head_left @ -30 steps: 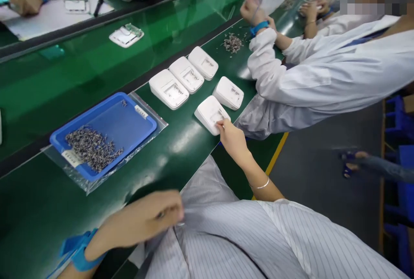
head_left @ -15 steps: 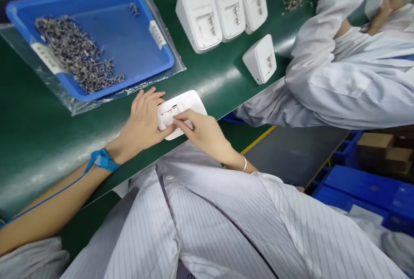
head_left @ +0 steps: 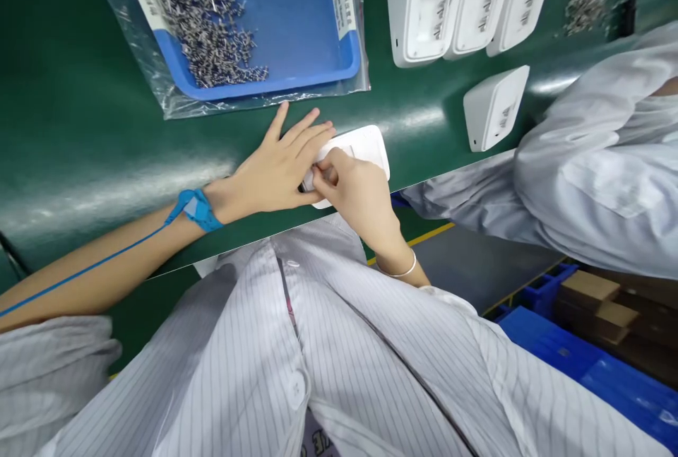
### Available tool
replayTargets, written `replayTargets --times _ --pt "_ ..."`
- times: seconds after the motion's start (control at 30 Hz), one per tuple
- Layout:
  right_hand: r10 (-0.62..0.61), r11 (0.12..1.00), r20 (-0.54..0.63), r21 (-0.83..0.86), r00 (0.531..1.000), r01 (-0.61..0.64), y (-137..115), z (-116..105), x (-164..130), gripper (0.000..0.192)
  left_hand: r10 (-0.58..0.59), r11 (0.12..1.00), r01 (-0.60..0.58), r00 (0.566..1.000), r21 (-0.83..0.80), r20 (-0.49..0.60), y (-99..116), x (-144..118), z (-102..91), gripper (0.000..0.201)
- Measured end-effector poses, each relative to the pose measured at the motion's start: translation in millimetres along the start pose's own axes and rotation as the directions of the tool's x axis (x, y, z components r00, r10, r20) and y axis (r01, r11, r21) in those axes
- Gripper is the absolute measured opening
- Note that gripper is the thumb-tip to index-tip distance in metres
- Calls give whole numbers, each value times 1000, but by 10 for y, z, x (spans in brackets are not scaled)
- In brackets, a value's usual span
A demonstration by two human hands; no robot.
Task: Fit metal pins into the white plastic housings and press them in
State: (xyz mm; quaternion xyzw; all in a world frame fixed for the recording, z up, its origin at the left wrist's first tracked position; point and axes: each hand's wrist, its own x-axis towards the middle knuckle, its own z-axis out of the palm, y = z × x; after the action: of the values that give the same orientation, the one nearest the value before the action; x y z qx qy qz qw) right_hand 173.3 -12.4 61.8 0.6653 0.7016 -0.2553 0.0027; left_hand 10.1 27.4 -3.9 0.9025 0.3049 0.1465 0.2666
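Note:
A white plastic housing (head_left: 373, 147) lies on the green bench near its front edge, its recessed side up. My left hand (head_left: 278, 169) rests flat along the housing's left end, fingers spread, with a blue wrist strap behind it. Over the recess, my right hand (head_left: 364, 190) is closed in a pinch, thumb and forefinger pressed down at the housing's left part. Whatever sits between those fingertips is too hidden to name. Both hands cover most of the recess.
Beyond my left hand, a blue tray (head_left: 296, 82) on clear plastic holds many small metal pieces (head_left: 212, 33). Several white housings (head_left: 407, 33) stand at the back right, one (head_left: 490, 114) apart from them. A small-parts pile (head_left: 589, 1) lies farther right. A co-worker's sleeve (head_left: 598, 139) reaches the bench.
My view has shifted, so the tray and housings appear farther right and higher. My right fingers have curled tighter over the recess. My left fingers are spread wider.

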Motion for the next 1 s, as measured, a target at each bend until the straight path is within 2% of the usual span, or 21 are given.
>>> replayTargets --times 0.2,0.27,0.6,0.87,1.0 --pt "-66 997 -150 -43 986 60 121 106 -81 26 -27 999 27 1000 18 1 38 5 -8 76" --pt "-77 996 -165 -64 983 68 134 116 -79 27 -26 999 25 1000 23 4 45 4 -14 75" --pt "-65 970 -72 -239 995 46 46 91 -31 33 -27 1000 27 1000 1 -1 66 12 -44 80" --pt "-101 970 -57 -226 993 85 67 -302 -90 32 -31 999 31 1000 -30 -1 30 15 -27 78" --pt "-73 962 -46 -266 996 58 120 -143 -17 31 -46 998 46 999 -34 8 29 19 -26 79"
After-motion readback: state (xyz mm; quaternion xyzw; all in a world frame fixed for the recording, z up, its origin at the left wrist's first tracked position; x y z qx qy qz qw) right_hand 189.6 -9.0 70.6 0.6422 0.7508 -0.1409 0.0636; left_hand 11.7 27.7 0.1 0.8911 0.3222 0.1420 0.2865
